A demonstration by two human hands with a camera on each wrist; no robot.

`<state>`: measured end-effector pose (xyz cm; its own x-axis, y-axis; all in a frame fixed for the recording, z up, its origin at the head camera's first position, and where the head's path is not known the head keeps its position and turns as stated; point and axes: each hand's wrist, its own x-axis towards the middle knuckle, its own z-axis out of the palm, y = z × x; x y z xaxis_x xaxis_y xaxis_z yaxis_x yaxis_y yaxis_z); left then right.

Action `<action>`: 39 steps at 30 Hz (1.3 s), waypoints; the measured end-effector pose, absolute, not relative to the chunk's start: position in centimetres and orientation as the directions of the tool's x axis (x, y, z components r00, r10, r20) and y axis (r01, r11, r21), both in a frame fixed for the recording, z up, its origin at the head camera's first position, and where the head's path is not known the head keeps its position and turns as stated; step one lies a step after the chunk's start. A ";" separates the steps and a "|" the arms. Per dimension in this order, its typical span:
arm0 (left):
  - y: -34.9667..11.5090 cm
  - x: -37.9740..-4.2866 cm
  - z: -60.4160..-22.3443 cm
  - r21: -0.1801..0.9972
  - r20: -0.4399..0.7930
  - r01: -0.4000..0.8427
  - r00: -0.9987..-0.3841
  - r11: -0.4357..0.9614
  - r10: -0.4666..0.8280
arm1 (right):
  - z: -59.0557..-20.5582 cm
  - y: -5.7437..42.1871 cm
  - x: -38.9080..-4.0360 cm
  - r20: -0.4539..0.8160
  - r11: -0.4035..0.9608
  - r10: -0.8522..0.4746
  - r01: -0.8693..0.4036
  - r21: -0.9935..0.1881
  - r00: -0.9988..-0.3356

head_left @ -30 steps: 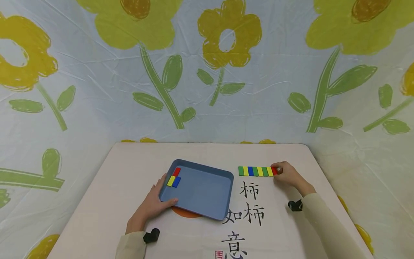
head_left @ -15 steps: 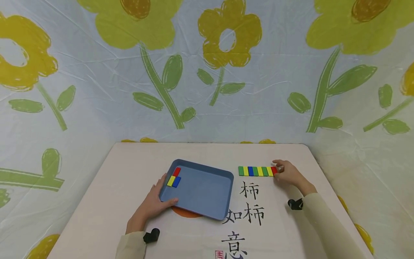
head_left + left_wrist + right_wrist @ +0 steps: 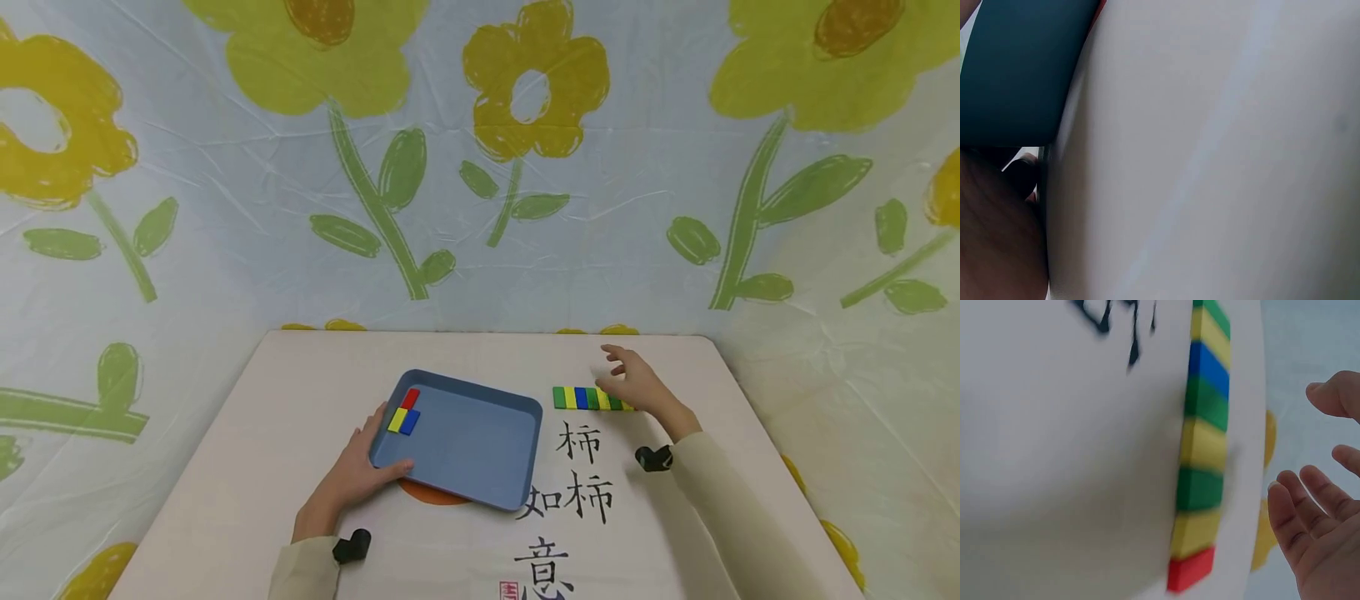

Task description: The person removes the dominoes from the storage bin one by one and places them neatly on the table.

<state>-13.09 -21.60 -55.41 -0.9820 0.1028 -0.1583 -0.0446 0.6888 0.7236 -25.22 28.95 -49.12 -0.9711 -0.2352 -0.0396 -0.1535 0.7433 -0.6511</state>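
My left hand point(image 3: 348, 475) holds the near-left corner of a blue-grey tray point(image 3: 465, 454), thumb at the front rim and fingers along the left side. Inside the tray lie a red block point(image 3: 410, 398), a yellow block point(image 3: 397, 420) and a blue block point(image 3: 409, 422). My right hand point(image 3: 637, 385) hovers over the right part of a row of coloured blocks point(image 3: 581, 398), fingers spread and holding nothing. In the right wrist view the row runs through green, yellow and blue, ending in a red block point(image 3: 1191, 570); in the head view my hand hides that end.
A pale cloth with black brush characters point(image 3: 581, 437) covers the table point(image 3: 262, 433). An orange printed patch point(image 3: 435, 493) shows from under the tray's front. A flower-print curtain point(image 3: 600, 275) rises behind the table's far edge and along both sides.
My right hand has left the red end of the row, rising and moving left above the blocks with its fingers spreading. The left hand and tray stay in place.
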 end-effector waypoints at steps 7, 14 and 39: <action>-21.6 -13.1 -55.3 0.722 -0.168 -0.053 -0.981 0.690 0.100 | -48.1 22.8 -25.7 -0.003 0.692 -0.351 -0.257 -0.674 -0.937; -21.6 -13.0 -55.3 0.727 -0.169 -0.056 -0.980 0.684 0.100 | -47.6 16.7 -25.9 0.032 0.620 -0.455 -0.343 -0.706 -0.890; -21.5 -13.1 -55.0 0.728 -0.168 -0.054 -0.981 0.683 0.101 | -51.5 1.5 -23.2 -0.041 0.635 -0.631 -0.486 -0.601 -0.774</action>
<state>-13.06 -21.55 -55.04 -0.9805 0.1014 -0.1682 -0.0542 0.6834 0.7281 -23.23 1.48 -51.48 -0.7744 -0.6314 -0.0408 -0.4858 0.6346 -0.6011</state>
